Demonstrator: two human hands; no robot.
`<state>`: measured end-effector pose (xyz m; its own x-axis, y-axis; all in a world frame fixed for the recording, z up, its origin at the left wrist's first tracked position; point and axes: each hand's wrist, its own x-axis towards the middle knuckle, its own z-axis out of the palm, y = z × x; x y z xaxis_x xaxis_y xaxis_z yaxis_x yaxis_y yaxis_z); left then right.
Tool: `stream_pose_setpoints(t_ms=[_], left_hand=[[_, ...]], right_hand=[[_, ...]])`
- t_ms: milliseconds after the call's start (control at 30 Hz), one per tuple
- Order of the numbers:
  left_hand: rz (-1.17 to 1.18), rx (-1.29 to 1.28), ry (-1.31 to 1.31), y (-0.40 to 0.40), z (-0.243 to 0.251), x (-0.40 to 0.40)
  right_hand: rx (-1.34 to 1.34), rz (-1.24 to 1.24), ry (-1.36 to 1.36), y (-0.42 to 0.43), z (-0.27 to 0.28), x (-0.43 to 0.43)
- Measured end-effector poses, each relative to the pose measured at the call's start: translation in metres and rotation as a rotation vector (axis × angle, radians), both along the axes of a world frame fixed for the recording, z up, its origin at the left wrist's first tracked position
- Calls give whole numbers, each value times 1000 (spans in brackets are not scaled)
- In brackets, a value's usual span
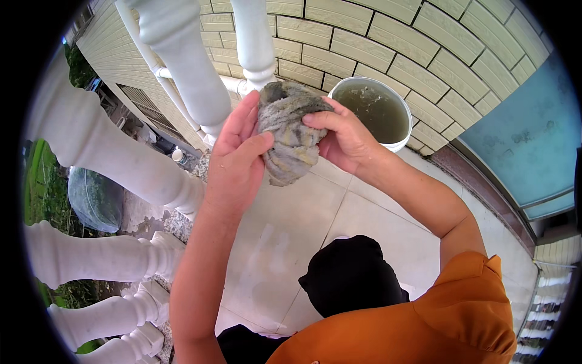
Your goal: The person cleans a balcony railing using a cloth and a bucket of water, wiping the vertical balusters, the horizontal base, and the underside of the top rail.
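Observation:
A wet, grey, dirt-stained cloth (293, 132), bunched and twisted, is held up between my two hands. My left hand (241, 145) grips its left side, with the thumb on the front and the fingers raised along the edge. On the other side my right hand (343, 136) has hold of the cloth, thumb on top and other fingers partly hidden beneath it. Just beyond my right hand, a white bucket (403, 144) stands on the floor by the wall. Murky brownish water (370, 109) with some froth fills much of it.
White balusters (122, 154) line the left side, with a lower yard beyond them. A pale brick-patterned wall (377, 41) rises behind the bucket. Light floor tiles (291, 218) lie below my hands. At the right is a bluish glass panel (532, 132) above a dark reddish sill.

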<state>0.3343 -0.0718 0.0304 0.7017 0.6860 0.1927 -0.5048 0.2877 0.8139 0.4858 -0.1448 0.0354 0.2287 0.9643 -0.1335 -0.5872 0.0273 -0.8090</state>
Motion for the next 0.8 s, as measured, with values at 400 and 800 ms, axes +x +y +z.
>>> stream_pose_setpoints(t_ms=[400,800], left_hand=[[-101,-195,643,22,-87,100],[-173,-394,503,-9,-100,207]], right_hand=[[-546,-100,-753,-27,-51,226],[-674,212,-1866,5,-185,249]])
